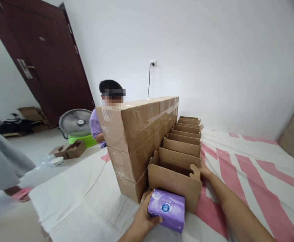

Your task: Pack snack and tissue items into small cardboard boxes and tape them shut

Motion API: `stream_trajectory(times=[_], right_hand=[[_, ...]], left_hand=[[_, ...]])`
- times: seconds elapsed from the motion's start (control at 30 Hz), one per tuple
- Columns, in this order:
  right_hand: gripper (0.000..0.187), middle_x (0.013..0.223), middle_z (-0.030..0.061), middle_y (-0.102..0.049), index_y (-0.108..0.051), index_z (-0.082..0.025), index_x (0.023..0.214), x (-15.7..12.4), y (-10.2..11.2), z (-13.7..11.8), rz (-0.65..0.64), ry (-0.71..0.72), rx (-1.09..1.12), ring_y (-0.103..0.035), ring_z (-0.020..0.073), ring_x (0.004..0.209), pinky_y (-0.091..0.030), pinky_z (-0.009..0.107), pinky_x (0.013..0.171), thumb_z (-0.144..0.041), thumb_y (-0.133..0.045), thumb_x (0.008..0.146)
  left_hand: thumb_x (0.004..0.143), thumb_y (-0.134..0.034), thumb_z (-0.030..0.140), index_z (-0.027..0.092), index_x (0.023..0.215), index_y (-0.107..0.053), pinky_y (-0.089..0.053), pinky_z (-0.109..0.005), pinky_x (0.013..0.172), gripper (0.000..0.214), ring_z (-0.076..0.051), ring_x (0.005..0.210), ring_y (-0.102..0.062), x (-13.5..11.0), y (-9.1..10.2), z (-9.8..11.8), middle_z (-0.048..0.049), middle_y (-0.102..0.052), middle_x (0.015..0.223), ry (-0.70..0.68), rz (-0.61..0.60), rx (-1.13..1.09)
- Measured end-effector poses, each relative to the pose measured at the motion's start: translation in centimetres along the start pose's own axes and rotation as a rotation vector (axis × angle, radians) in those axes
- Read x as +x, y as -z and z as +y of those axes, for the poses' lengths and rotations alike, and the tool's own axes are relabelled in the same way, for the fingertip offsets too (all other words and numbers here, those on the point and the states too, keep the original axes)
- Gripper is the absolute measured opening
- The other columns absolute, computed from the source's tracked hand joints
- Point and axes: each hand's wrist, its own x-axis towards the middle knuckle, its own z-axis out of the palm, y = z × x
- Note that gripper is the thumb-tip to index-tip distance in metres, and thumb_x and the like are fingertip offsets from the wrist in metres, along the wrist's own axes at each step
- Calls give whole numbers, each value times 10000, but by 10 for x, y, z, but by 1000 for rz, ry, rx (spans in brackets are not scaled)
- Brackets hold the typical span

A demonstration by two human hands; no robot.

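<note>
A purple soft pack of tissues (170, 215) is gripped in my left hand (144, 211), its thumb lying across the front. The pack is just in front of the nearest open cardboard box (176, 179) and covers part of its near wall. My right hand (204, 169) holds that box at its right rim, with some fingers hidden by the cardboard. The box's top is open and its short end flaps stick up. Behind it, several more open boxes (181, 148) stand in a row running toward the wall.
Taped, closed cartons (139, 144) are stacked as a wall left of the row. A person (96, 124) sits behind them. Farther left are a floor fan (75, 122), small cartons (76, 149) and a door (38, 50). A pink-and-white striped sheet (257, 181) spreads to the right.
</note>
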Motion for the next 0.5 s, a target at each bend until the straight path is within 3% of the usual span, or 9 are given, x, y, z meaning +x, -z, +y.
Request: stream_trajectory(times=[0.3,0.5], right_hand=[[1171,1281,200,-626,-257,-191,1462,11,2,6,-33,-23,28,-672,342,976,-537,464,878,-462,-876,506],[1087,1250,190,-641,-299,-171,1450,21,5,9,3,-22,-12,-650,349,1033,-522,469,910,-525,-830,570]], left_hand=[[550,-811,677,247,1319,-573,-423,-516,1085,913,-397,1238,-527,-1,3,7,-133,-546,1278,9,-14,24],[562,-813,662,253,1334,-559,-451,-505,1058,910,-379,1200,-555,-1,2,-5,-126,-565,1255,-20,-16,42]])
